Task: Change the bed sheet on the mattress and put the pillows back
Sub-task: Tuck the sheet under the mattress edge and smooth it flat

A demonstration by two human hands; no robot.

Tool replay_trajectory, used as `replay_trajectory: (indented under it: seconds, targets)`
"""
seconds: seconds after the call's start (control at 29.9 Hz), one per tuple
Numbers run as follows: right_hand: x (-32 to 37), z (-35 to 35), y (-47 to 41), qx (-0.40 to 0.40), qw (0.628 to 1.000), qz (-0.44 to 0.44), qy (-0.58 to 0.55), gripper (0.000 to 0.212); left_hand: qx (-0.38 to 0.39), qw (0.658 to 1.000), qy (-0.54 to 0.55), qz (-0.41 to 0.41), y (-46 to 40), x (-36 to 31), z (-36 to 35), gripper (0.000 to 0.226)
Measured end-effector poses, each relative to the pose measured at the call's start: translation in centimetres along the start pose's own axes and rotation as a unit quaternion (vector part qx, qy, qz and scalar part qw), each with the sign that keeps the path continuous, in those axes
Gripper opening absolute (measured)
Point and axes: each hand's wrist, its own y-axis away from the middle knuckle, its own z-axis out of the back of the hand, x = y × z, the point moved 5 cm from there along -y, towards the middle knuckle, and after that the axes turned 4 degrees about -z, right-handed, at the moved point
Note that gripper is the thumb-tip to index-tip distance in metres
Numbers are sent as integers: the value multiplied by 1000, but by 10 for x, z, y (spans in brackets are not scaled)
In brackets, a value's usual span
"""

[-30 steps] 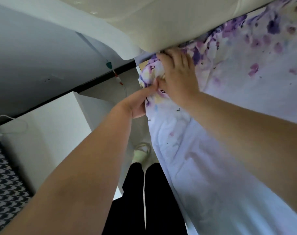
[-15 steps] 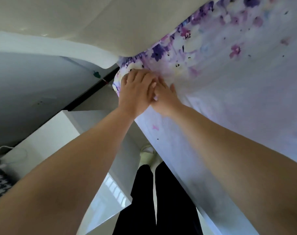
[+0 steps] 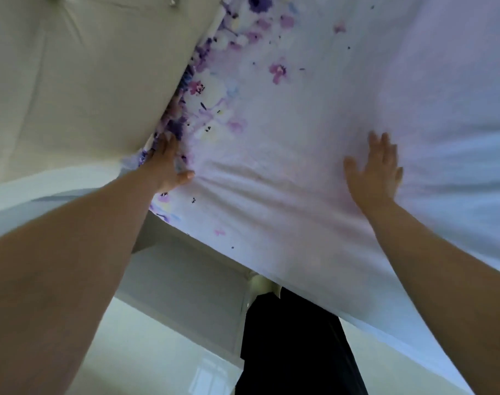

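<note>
Hands first: my left hand point(image 3: 168, 163) lies flat with straight fingers at the sheet's flowered corner, touching the cream headboard point(image 3: 80, 75). My right hand point(image 3: 375, 172) presses open-palmed on the bed sheet point(image 3: 285, 138), well apart from the left, out on the plain stretch. Wrinkles run between them, lengthwise along the near edge, so I judge the right hand is better placed to smooth outward.

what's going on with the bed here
A person is fitting a floral bed sheet onto the mattress. The left hand presses the sheet at the corner next to the cream headboard, while the right hand lies flat on it, fingers spread. Wrinkles run between the hands. No pillows are in view.
</note>
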Motion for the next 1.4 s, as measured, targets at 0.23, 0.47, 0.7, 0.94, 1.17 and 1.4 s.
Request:
replay_trajectory:
  seconds: [0.23, 0.47, 0.7, 0.94, 1.17, 1.4]
  targets:
    - [43, -105, 226, 354, 855, 371, 82, 55, -159, 970, -117, -143, 48, -160, 13, 66]
    - [-68, 55, 84, 22, 986, 98, -133, 38, -10, 940, -172, -294, 61, -337, -42, 73]
    - [-260, 115, -13, 21, 998, -41, -37, 68, 18, 913, -198, -356, 68, -468, -90, 90]
    - [-278, 21, 174, 201, 953, 220, 54, 56, 45, 855, -249, -454, 123, -533, -191, 36]
    - [-373, 127, 75, -56, 985, 130, -99, 51, -116, 831, -235, -490, 97, -668, -182, 73]
    - [-503, 107, 75, -31, 996, 82, 8, 44, 30, 677, -309, -667, 192, -638, -311, 44]
